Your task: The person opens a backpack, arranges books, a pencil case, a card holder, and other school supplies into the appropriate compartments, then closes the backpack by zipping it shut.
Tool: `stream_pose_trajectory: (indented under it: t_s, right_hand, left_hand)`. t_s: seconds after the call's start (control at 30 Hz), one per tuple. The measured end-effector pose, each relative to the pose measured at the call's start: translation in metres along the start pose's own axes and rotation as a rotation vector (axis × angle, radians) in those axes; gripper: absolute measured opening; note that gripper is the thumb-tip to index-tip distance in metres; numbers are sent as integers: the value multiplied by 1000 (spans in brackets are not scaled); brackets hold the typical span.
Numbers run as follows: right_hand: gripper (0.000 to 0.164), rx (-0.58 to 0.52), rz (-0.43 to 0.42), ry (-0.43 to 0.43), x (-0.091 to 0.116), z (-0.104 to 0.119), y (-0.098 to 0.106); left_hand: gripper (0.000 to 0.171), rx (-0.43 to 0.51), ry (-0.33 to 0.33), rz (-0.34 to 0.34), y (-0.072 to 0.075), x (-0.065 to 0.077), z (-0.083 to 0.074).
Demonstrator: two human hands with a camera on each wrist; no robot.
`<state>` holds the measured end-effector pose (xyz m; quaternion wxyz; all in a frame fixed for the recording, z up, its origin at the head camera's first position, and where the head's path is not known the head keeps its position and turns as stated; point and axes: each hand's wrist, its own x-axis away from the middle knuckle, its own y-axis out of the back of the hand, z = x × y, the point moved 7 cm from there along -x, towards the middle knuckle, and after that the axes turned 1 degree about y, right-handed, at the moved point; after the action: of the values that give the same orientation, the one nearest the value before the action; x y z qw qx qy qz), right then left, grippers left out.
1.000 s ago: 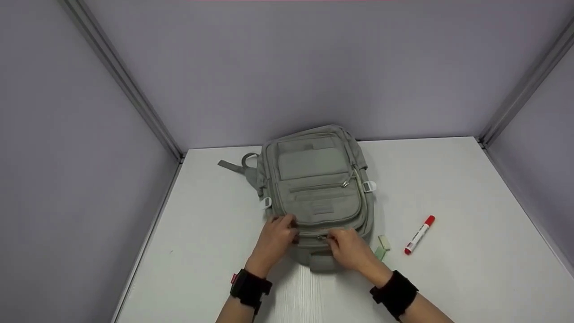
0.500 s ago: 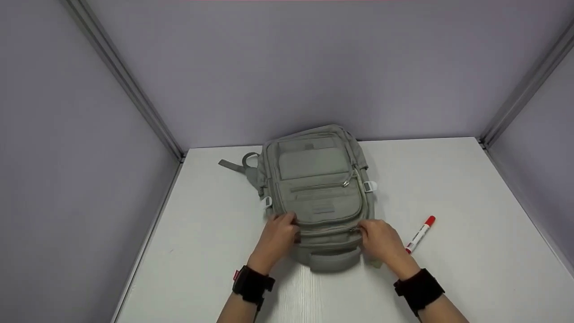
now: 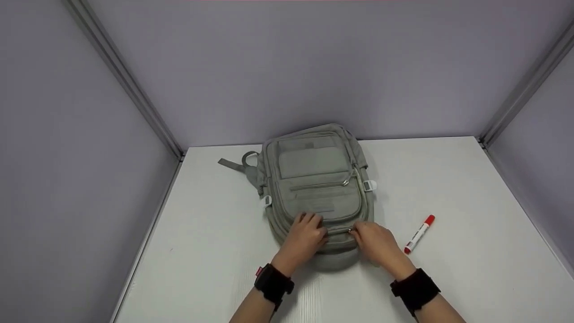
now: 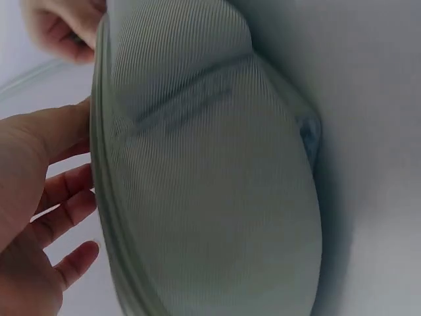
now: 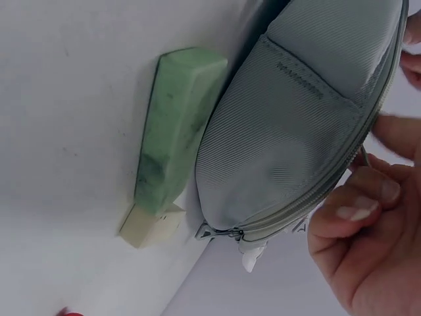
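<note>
A grey-green backpack (image 3: pixel 316 163) lies front side up on the white table, its top handle (image 3: pixel 336 261) toward me. My left hand (image 3: pixel 305 235) grips the zippered edge near the handle end; in the left wrist view its thumb and fingers (image 4: pixel 66 187) lie along that seam. A short way to the right, my right hand (image 3: pixel 376 242) pinches a small metal zipper pull (image 3: pixel 350 231) on the same edge. The right wrist view has the curled fingers (image 5: pixel 355 210) close against the zipper, covering most of the pull. Another zipper pull (image 5: pixel 214 231) sits lower along the bag's side.
A red-capped white marker (image 3: pixel 419 234) lies on the table right of the bag. Beside the bag, a green block (image 5: pixel 177 122) touches a smaller cream block (image 5: pixel 148 226). A loose strap (image 3: pixel 231 165) extends left. Grey panels (image 3: pixel 287 67) stand around the table (image 3: pixel 453 188).
My right hand has moved right along the zipper with the pull, then slightly back left. My left hand has shifted right along the edge, closer to it. The backpack has barely moved.
</note>
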<state>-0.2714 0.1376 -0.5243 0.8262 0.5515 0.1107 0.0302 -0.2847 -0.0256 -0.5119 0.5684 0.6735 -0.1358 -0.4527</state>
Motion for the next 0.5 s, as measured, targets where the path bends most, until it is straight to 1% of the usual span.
stream_pose_trajectory:
  t_s: [0.1, 0.23, 0.37, 0.5]
  right_hand:
    - [13, 22, -31, -1, -1, 3, 3]
    - [15, 35, -82, 4, -2, 8, 10]
    - [14, 32, -159, 50, -2, 18, 18]
    - [13, 23, -198, 102, 2, 29, 21]
  left_hand:
    - [17, -17, -7, 11, -5, -3, -7]
    - [18, -40, 4, 1, -6, -5, -8]
    - [21, -61, 21, -13, -6, -8, -8]
    - [22, -62, 23, -36, -5, -11, -12]
